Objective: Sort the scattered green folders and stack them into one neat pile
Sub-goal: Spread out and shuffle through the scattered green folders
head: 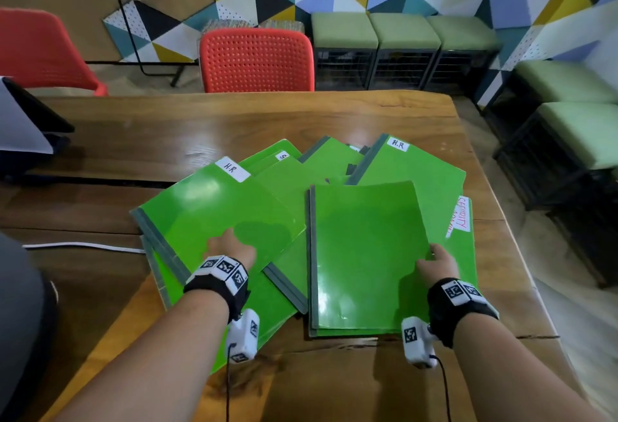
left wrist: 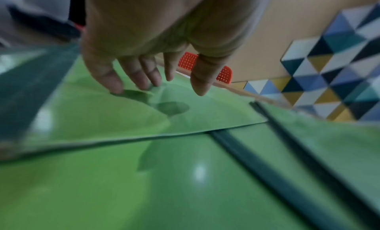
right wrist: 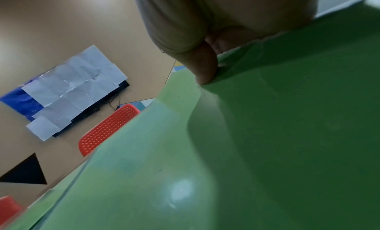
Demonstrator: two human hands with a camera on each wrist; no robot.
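Observation:
Several green folders with grey spines lie fanned out over the wooden table (head: pixel 167 127). My right hand (head: pixel 436 263) pinches the right edge of the nearest folder (head: pixel 361 254), which bends upward; the thumb (right wrist: pixel 203 66) presses on its cover (right wrist: pixel 267 136). That folder sits over a folder with a red "SECURITY" label (head: pixel 463 212). My left hand (head: pixel 230 246) hovers with straight fingers (left wrist: pixel 115 80) just above the "H.R" folder (head: pixel 214 207) on the left, holding nothing. A second "H.R" folder (head: pixel 408 171) lies at the back right.
A red chair (head: pixel 256 60) stands behind the table's far edge, another red chair (head: pixel 43 50) at the left. A dark device with white paper (head: pixel 23 127) sits on the table's left. A white cable (head: pixel 83 248) runs at left. Green stools (head: pixel 401 32) line the wall.

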